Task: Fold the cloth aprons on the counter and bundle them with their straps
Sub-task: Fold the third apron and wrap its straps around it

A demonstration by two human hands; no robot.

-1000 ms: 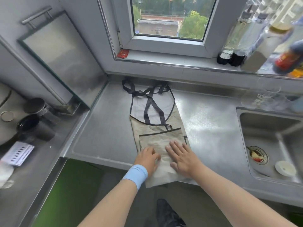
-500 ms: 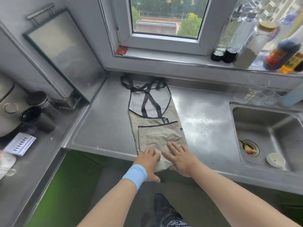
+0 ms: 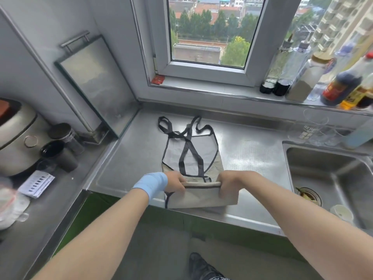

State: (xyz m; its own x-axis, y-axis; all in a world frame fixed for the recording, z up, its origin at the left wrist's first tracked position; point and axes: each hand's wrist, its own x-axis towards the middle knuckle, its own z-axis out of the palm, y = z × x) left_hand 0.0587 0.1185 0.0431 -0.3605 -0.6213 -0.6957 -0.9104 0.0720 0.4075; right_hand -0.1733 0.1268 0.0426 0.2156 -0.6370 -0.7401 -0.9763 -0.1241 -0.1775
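- Apron (image 3: 193, 158): beige cloth with black trim, lying lengthwise on the steel counter (image 3: 129, 158) below the window; its near end is lifted and turned back toward the bib, the fold edge held taut between both hands, the doubled part reaching just past the counter's front lip
- Straps (image 3: 188, 146): black, crossed over the bib, with loops trailing loose toward the back wall; risk: judged likely to be trapped inside the fold or to tangle, leaving nothing free to tie the bundle
- Left hand (image 3: 174, 181): blue wristband, fingers closed on the left corner of the folded edge
- Right hand (image 3: 229, 183): fingers closed on the right corner of the same edge; risk: uneven pull from either hand would probably skew the fold and set the side hems out of line
- Counter front edge: cloth overhangs it; risk: if either corner is let go, the smooth cloth could slide off to the floor
- Sink (image 3: 331, 178): well apart to the right, food scraps in the strainer; risk: a flung strap or drifting cloth could land there and get soiled
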